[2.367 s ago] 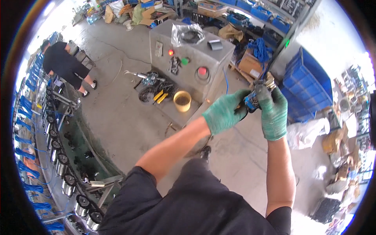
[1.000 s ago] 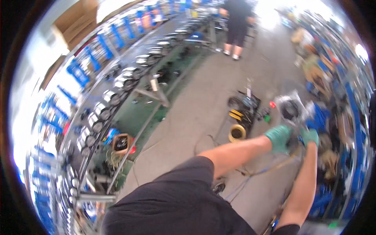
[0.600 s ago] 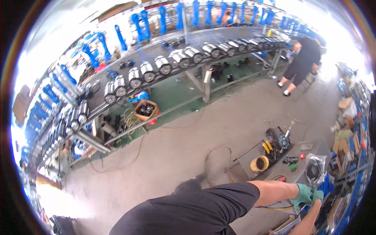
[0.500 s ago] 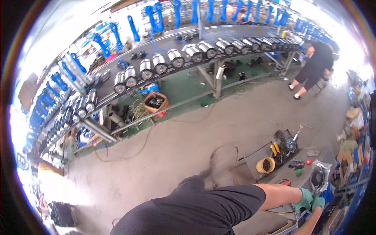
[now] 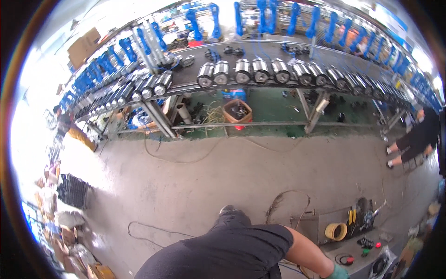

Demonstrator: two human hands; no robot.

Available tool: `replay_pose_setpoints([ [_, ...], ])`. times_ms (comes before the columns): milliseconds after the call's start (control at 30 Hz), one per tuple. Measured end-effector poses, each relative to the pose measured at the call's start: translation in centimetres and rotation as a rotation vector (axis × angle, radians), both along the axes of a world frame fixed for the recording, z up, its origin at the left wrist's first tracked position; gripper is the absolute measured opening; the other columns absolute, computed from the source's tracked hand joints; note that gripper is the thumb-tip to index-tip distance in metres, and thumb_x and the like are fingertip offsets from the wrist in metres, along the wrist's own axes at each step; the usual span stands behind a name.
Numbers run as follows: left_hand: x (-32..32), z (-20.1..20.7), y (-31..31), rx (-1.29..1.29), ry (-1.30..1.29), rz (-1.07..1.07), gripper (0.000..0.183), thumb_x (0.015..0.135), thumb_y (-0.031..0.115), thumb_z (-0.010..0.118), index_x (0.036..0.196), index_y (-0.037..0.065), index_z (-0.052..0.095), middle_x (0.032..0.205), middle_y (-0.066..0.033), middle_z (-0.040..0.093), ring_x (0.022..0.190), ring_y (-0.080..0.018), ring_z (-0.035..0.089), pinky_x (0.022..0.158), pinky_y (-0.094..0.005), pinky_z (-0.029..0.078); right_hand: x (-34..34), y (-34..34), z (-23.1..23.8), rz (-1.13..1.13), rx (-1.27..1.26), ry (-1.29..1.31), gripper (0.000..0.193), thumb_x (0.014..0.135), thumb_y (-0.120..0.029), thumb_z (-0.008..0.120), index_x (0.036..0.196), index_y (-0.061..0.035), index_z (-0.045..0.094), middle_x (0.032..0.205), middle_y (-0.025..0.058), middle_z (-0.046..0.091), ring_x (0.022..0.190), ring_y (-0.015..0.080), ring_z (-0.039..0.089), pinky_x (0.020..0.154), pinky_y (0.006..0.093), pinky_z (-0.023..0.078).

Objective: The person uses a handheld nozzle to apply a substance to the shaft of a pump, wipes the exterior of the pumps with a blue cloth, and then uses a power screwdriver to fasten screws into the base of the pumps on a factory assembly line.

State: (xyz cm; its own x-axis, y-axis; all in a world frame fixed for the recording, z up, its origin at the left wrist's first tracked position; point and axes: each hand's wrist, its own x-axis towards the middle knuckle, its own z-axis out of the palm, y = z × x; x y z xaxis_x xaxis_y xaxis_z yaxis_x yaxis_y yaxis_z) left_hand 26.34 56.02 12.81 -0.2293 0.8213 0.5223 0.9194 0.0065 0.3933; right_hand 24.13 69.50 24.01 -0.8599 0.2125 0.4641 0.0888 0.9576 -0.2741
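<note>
My left hand (image 5: 339, 272), in a green glove, shows only in part at the lower edge, at the lower right. Its fingers are cut off, so what they hold or touch is hidden. My right hand is out of view. Beside the gloved hand is a grey workbench (image 5: 355, 251). On it lie a clear plastic bag with a black ringed thing (image 5: 381, 264), a coil of thin cable with a red end (image 5: 344, 259), a black part (image 5: 365, 242), and small red (image 5: 378, 245) and green (image 5: 365, 252) pieces.
A yellow tub (image 5: 335, 231) and yellow-handled tools (image 5: 352, 216) sit by the bench. Across the floor, a long line (image 5: 209, 88) bears several silver motors (image 5: 242, 70) under hanging blue cable bundles (image 5: 216, 21). A hose (image 5: 181, 161) crosses the floor. A co-worker (image 5: 416, 139) is far right.
The view has swung left, so the bench and my left hand sit lower in it. My right hand and most of the left have left the picture.
</note>
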Motion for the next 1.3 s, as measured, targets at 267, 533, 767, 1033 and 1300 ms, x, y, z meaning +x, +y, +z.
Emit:
replay_pose_setpoints([
  [267, 7.5, 2.9, -34.2, -0.189, -0.411, 0.518, 0.028, 0.085, 0.031, 0.067, 0.104, 0.011, 0.073, 0.125, -0.0176, 0.063, 0.113, -0.0402, 0.061, 0.094, -0.0525, 0.052, 4.3, -23.0, -2.7, 0.476, -0.231, 0.034, 0.047, 0.097, -0.044, 0.052, 0.094, 0.0011, 0.067, 0.083, 0.0246, 0.065, 0.079, 0.04, 0.063, 0.063, 0.0501, 0.047],
  [533, 31.8, -7.9, -65.9, -0.094, -0.767, 1.468, 0.04, 0.09, 0.022, 0.065, 0.127, 0.007, 0.065, 0.131, -0.0164, 0.061, 0.121, -0.0376, 0.059, 0.103, -0.048, 0.049, 14.4, -46.9, -11.2, 0.907, -0.412, -0.513, 0.042, 0.098, -0.039, 0.051, 0.09, -0.0012, 0.066, 0.079, 0.0211, 0.064, 0.072, 0.0367, 0.061, 0.059, 0.0484, 0.046],
  [767, 60.1, -13.0, -75.6, -0.187, -1.401, 2.09, 0.037, 0.092, 0.032, 0.056, 0.121, 0.01, 0.066, 0.126, -0.0182, 0.065, 0.113, -0.0394, 0.064, 0.097, -0.0504, 0.053, 18.7, -61.9, -18.2, 0.985, -0.384, -1.086, 0.037, 0.099, -0.035, 0.049, 0.087, -0.0032, 0.064, 0.075, 0.018, 0.063, 0.067, 0.0337, 0.06, 0.054, 0.047, 0.046],
  [1033, 73.6, -21.4, -62.8, 0.139, -1.817, 2.414, 0.047, 0.095, 0.04, 0.054, 0.132, 0.012, 0.065, 0.13, -0.0197, 0.065, 0.119, -0.0405, 0.061, 0.104, -0.0489, 0.049, 16.4, -73.9, -25.0, 0.859, -0.321, -1.401, 0.034, 0.1, -0.031, 0.048, 0.084, -0.0055, 0.063, 0.07, 0.0145, 0.062, 0.06, 0.0303, 0.058, 0.05, 0.0453, 0.045],
  [1300, 71.0, -20.9, -62.3, 0.625, -2.099, 2.431, 0.052, 0.095, 0.042, 0.058, 0.134, 0.009, 0.065, 0.132, -0.0187, 0.065, 0.125, -0.0349, 0.061, 0.107, -0.0424, 0.048, 7.9, -79.0, -31.2, 0.527, -0.391, -1.531, 0.032, 0.101, -0.027, 0.046, 0.08, -0.0079, 0.062, 0.066, 0.011, 0.061, 0.054, 0.027, 0.056, 0.045, 0.0437, 0.044],
])
